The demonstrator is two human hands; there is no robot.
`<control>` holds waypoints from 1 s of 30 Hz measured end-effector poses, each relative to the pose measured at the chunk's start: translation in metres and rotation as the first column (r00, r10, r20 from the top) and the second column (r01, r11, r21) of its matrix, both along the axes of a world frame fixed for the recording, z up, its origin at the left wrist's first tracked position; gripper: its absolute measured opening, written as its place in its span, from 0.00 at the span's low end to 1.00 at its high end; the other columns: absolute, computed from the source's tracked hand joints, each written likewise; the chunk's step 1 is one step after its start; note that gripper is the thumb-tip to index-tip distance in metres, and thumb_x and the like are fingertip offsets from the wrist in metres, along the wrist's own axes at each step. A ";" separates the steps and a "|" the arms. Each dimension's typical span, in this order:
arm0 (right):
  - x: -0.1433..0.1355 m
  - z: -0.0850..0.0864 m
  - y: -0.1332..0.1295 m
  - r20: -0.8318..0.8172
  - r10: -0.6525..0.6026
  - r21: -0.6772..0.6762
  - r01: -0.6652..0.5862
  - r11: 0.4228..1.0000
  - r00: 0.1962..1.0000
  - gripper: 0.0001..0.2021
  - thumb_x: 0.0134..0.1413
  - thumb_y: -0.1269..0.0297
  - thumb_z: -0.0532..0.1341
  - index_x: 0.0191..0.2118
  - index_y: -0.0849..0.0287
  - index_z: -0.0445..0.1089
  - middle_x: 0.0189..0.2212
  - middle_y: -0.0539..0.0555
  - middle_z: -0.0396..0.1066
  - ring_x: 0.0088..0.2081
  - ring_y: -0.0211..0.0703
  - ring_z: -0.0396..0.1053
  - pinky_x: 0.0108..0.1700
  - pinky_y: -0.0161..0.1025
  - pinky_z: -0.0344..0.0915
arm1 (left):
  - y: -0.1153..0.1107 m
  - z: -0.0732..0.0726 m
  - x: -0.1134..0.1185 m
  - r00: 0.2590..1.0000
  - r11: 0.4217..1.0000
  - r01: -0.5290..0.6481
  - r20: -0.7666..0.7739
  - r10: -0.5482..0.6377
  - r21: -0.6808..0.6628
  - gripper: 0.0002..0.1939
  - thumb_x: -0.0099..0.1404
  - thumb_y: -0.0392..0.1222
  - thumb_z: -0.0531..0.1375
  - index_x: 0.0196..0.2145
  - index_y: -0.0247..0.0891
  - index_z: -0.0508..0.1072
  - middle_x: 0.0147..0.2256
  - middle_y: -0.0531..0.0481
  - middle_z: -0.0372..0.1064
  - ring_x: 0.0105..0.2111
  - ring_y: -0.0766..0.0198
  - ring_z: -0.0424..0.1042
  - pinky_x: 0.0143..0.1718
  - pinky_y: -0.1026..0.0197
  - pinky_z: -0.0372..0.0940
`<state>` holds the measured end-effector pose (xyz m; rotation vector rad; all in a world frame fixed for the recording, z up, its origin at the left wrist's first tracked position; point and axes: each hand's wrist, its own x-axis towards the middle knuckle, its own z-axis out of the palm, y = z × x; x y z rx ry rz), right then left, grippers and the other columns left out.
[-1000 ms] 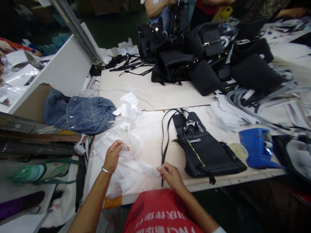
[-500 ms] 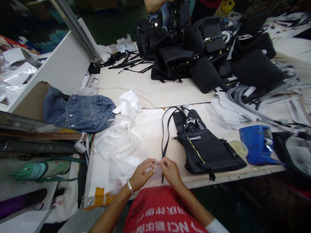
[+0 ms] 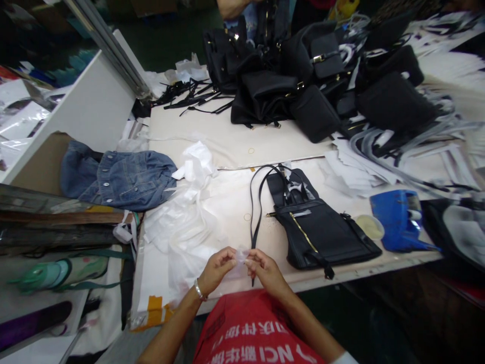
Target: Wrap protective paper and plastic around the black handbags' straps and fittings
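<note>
Between my two hands, close to the table's front edge, is a small piece of clear plastic (image 3: 241, 257). My left hand (image 3: 218, 270) pinches its left side, and my right hand (image 3: 265, 270) pinches its right side. A long black strap (image 3: 254, 230) runs down behind my right fingertips. It belongs to a black bag (image 3: 326, 235) with a gold zipper, lying to the right of my hands with its flap folded back. Crumpled white tissue paper (image 3: 182, 227) lies left of my hands.
Several black bags (image 3: 265, 96) are piled at the back of the table (image 3: 231, 194). A denim garment (image 3: 132, 177) lies at left. On the right are a blue container (image 3: 396, 220), a round yellowish lid (image 3: 369, 227) and white paper sheets (image 3: 356, 169). Someone's arm (image 3: 233, 7) shows at the top.
My hands have moved slightly apart, and the clear plastic between them shows more plainly. The camera view has shifted a little, while the bag stays in place on the table.
</note>
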<state>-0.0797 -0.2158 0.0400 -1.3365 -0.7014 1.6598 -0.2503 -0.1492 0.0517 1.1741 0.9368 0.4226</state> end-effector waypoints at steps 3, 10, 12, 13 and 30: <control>0.000 0.001 0.002 -0.008 -0.012 -0.011 0.012 1.000 1.000 0.16 0.53 0.53 0.58 0.41 0.59 0.67 0.22 0.47 0.63 0.24 0.35 0.62 0.27 0.32 0.61 | 0.002 0.003 -0.001 1.000 1.000 0.014 0.016 -0.014 -0.027 0.11 0.60 0.48 0.56 0.30 0.36 0.68 0.33 0.48 0.65 0.35 0.62 0.64 0.39 0.62 0.60; -0.004 -0.004 0.004 -0.032 -0.039 -0.023 0.038 0.999 0.999 0.15 0.52 0.54 0.59 0.39 0.60 0.68 0.19 0.46 0.62 0.21 0.34 0.60 0.26 0.32 0.58 | 0.004 0.006 -0.005 0.998 0.997 0.059 0.027 -0.058 -0.045 0.10 0.60 0.46 0.57 0.28 0.36 0.68 0.33 0.49 0.65 0.35 0.62 0.65 0.39 0.61 0.60; -0.005 -0.004 0.004 0.021 -0.054 -0.014 0.054 0.998 0.998 0.13 0.52 0.54 0.58 0.35 0.60 0.68 0.18 0.45 0.62 0.21 0.34 0.59 0.26 0.31 0.58 | 0.002 0.006 -0.005 0.998 0.998 0.056 0.027 -0.055 -0.022 0.09 0.60 0.44 0.57 0.28 0.36 0.68 0.36 0.47 0.67 0.37 0.61 0.66 0.41 0.60 0.60; -0.006 -0.004 0.004 0.057 -0.061 -0.009 0.062 0.998 0.997 0.13 0.52 0.54 0.58 0.33 0.60 0.68 0.18 0.46 0.61 0.21 0.34 0.59 0.26 0.31 0.58 | 0.001 0.007 -0.004 0.999 0.999 0.046 0.023 -0.046 -0.004 0.08 0.60 0.43 0.57 0.28 0.36 0.69 0.39 0.46 0.67 0.40 0.60 0.66 0.43 0.59 0.60; -0.014 -0.005 -0.001 0.383 -0.126 0.042 0.119 0.992 0.915 0.09 0.55 0.58 0.56 0.30 0.58 0.67 0.21 0.47 0.66 0.23 0.37 0.64 0.27 0.32 0.60 | -0.017 0.007 0.007 0.981 0.964 -0.022 -0.181 0.073 0.266 0.07 0.63 0.42 0.54 0.32 0.38 0.70 0.46 0.44 0.66 0.48 0.59 0.65 0.51 0.56 0.58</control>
